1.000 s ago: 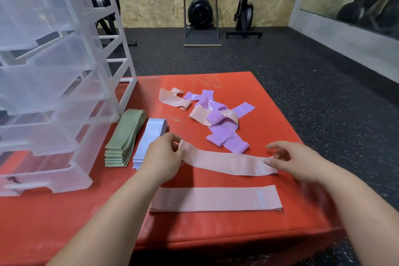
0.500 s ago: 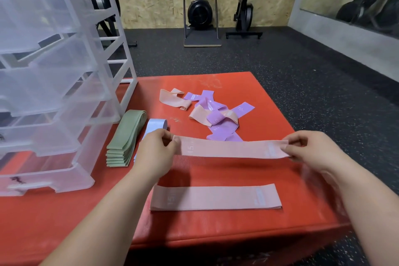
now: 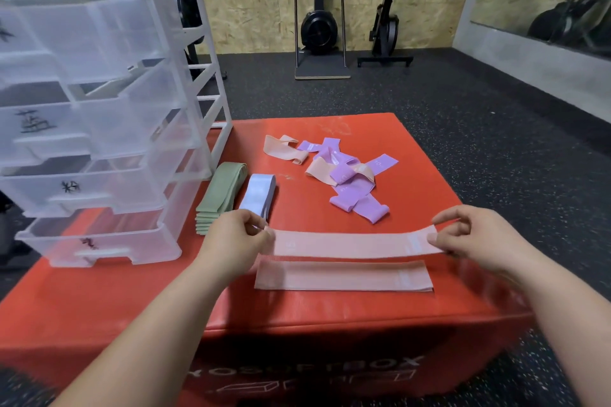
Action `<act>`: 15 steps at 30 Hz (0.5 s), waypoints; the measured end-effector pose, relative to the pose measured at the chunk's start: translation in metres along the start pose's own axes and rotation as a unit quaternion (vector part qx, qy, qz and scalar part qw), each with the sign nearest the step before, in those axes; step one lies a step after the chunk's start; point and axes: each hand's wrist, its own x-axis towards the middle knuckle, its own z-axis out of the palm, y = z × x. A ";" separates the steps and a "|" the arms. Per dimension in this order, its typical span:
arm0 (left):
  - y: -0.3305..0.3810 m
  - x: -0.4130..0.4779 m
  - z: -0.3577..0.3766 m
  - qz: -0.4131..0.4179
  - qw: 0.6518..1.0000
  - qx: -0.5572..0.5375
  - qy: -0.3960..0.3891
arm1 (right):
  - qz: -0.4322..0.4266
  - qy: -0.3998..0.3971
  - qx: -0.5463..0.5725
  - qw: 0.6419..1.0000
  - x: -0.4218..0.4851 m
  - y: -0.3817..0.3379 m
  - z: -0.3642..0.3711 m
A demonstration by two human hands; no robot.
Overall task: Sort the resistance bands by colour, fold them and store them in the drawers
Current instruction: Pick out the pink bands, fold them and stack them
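To the far left of the fingers stood the clear drawer unit (image 3: 99, 129), its drawers pulled partly out. Just beyond the left hand (image 3: 231, 241) lay the stack of folded green bands (image 3: 220, 196) and the pale blue bands (image 3: 258, 195) beside it. The left hand's fingers (image 3: 254, 225) were pinched shut on one end of a pink resistance band (image 3: 350, 244); the right hand (image 3: 476, 241) pinched the other end, so the band hung stretched between them, just above a second pink band (image 3: 344, 276) lying flat on the red soft box (image 3: 132, 301). Beyond the fingers lay a tangle of purple and peach bands (image 3: 344, 175). The likeliest slip: if either pinch loosened, the taut band could snap back and land askew on the flat one, spoiling the alignment. Uneven lowering would likely leave the ends mismatched for folding.
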 end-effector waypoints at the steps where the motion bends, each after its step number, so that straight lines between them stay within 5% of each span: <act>1: -0.003 -0.006 -0.001 0.006 1.000 0.028 0.000 | -0.008 -0.001 -0.040 0.999 -0.004 0.000 0.002; 10: -0.018 -0.027 0.006 0.059 0.980 0.187 0.039 | -0.048 0.014 -0.208 0.977 -0.021 0.002 0.028; 15: -0.019 -0.025 0.010 0.108 0.942 0.319 0.016 | -0.072 -0.001 -0.278 0.958 -0.020 0.013 0.038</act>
